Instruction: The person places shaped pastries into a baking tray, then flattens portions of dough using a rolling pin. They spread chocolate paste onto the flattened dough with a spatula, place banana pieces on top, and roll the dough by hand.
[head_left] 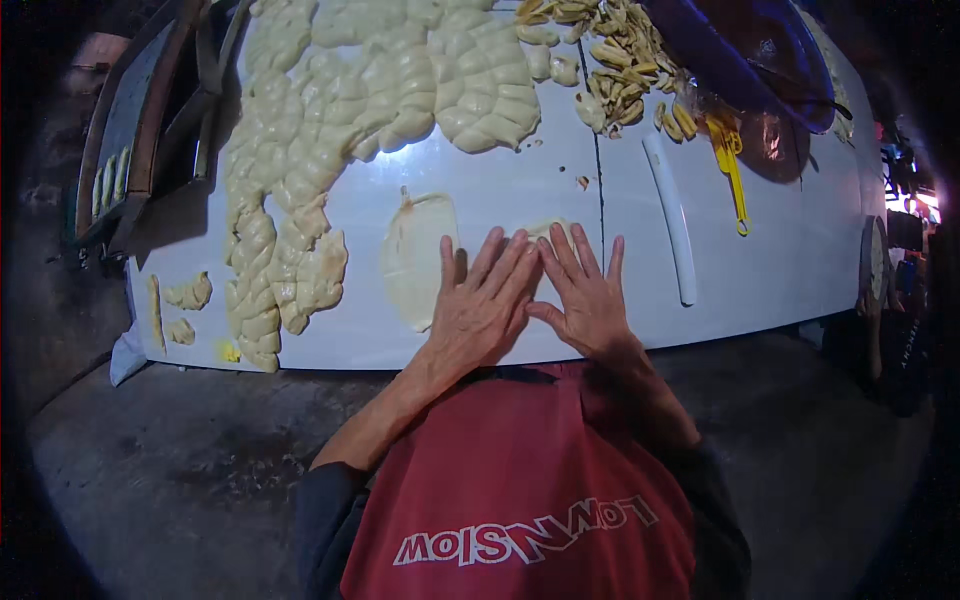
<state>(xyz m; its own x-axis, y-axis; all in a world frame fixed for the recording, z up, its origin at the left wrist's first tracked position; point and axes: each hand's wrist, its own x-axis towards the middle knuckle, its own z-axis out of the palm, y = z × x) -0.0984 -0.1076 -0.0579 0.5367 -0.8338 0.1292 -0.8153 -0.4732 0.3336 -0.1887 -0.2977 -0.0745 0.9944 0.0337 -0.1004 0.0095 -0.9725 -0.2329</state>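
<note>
My left hand (484, 300) and my right hand (582, 295) lie flat side by side near the front of the white work surface (740, 280), fingers stretched out, over a pale piece of dough (550, 225) that they mostly hide. Just left of my left hand lies a thin, flattened oval of dough (415, 268). To the right of my right hand is a long white rod (668, 220). A large spread of plump dough pieces (370, 90) covers the back and left of the surface, with a few small pieces (188, 292) at the front left.
A framed tray (135, 130) stands at the far left. At the back right are yellowish banana-like pieces (615, 65), a dark purple basin (740, 50) and a yellow utensil (730, 170). The surface's front edge runs before my red apron, with dark floor (180, 470) below.
</note>
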